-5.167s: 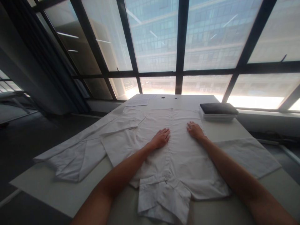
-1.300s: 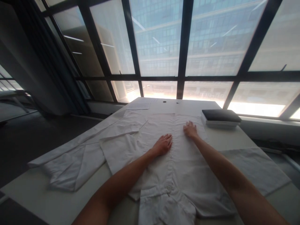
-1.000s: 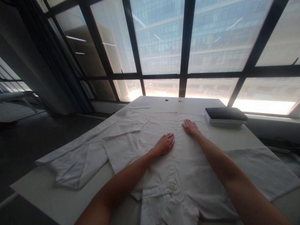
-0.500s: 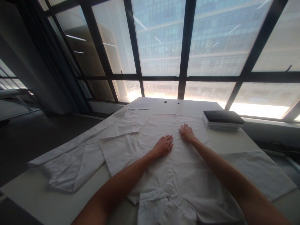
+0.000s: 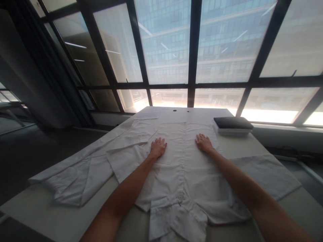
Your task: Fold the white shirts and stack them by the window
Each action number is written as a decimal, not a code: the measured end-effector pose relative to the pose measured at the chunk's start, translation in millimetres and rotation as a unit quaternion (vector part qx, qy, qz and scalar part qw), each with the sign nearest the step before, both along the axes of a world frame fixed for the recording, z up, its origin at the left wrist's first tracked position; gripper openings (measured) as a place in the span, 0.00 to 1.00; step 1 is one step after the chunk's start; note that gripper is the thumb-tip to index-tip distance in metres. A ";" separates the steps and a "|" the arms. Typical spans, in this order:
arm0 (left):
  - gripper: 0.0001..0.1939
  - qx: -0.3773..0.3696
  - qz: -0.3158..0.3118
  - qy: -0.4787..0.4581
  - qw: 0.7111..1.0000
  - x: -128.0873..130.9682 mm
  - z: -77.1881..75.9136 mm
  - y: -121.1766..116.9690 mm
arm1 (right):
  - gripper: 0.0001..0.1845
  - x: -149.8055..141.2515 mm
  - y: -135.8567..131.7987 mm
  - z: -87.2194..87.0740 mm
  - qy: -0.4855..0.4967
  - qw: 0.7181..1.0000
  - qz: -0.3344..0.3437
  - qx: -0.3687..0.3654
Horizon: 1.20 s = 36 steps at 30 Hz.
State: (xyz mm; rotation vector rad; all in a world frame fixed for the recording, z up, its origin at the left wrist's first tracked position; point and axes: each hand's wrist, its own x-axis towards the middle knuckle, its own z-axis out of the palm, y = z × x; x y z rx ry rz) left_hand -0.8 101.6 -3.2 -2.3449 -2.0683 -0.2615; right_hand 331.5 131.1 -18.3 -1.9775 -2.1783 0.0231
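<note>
A white button-up shirt (image 5: 185,181) lies spread face up on the white table (image 5: 63,220), collar towards me and hem towards the window. My left hand (image 5: 158,147) rests flat on its left front panel, fingers stretched out. On the right front panel my right hand (image 5: 203,142) lies flat too, fingers apart. The button placket runs between the two hands. Neither hand holds anything. The shirt's left sleeve (image 5: 75,176) is folded out across the table to the left, and its right sleeve (image 5: 264,171) lies flat to the right.
A stack of folded white cloth with a dark piece on top (image 5: 233,125) sits at the table's far right. A sheet of paper (image 5: 148,115) lies at the far left, near two small dark holes. Tall windows stand behind; dark floor lies to the left.
My left hand has slid left and away from the placket onto the left panel. My right hand has shifted slightly right, so the hands are farther apart.
</note>
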 end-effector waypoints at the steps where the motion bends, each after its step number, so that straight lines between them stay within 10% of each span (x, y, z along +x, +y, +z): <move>1: 0.29 0.003 -0.005 -0.003 1.000 5.0 0.9 -1.8 | 0.31 0.5 -1.2 0.4 0.006 1.000 -0.004 0.001; 11: 0.32 -0.043 -0.262 -0.044 0.963 91.9 3.1 -54.4 | 0.27 -3.5 -6.3 6.7 0.064 0.997 -0.025 0.028; 22: 0.30 -0.047 -0.272 -0.021 0.961 92.5 7.4 -66.5 | 0.19 22.4 -19.0 23.4 0.203 0.977 0.067 0.026; 36: 0.29 -0.033 -0.274 -0.025 0.961 95.0 -2.1 -60.6 | 0.19 235.0 -99.2 47.6 0.156 0.933 -0.300 0.123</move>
